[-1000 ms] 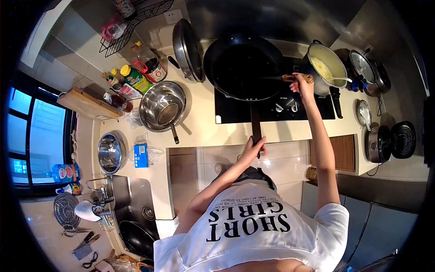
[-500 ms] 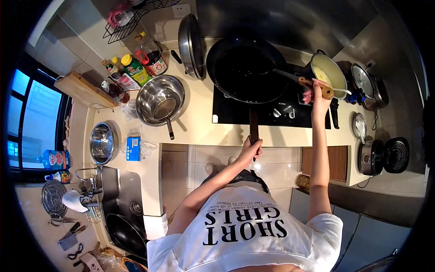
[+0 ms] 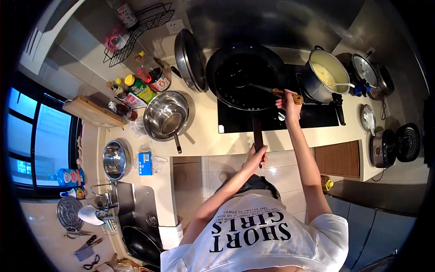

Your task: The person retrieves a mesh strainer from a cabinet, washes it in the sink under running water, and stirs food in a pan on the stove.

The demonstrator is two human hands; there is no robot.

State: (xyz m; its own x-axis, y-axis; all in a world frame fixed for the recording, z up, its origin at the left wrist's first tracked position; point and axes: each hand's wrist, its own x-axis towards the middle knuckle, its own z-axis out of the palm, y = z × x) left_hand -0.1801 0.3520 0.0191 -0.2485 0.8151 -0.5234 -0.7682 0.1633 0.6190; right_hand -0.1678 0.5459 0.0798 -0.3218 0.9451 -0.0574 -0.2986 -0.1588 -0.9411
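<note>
Gripping the wok (image 3: 247,77) handle with your left hand (image 3: 256,154), your right hand (image 3: 288,97) fingers wrap the spatula (image 3: 272,91), its blade pointing left into the wok.

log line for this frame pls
left hand: grips wok handle | right hand: holds spatula in wok | pot: beside wok

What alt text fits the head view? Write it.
A person at a stove holds the black wok's handle in the left hand and a wooden-handled spatula in the right hand, its blade inside the wok. A pot of pale food sits beside it.
</note>
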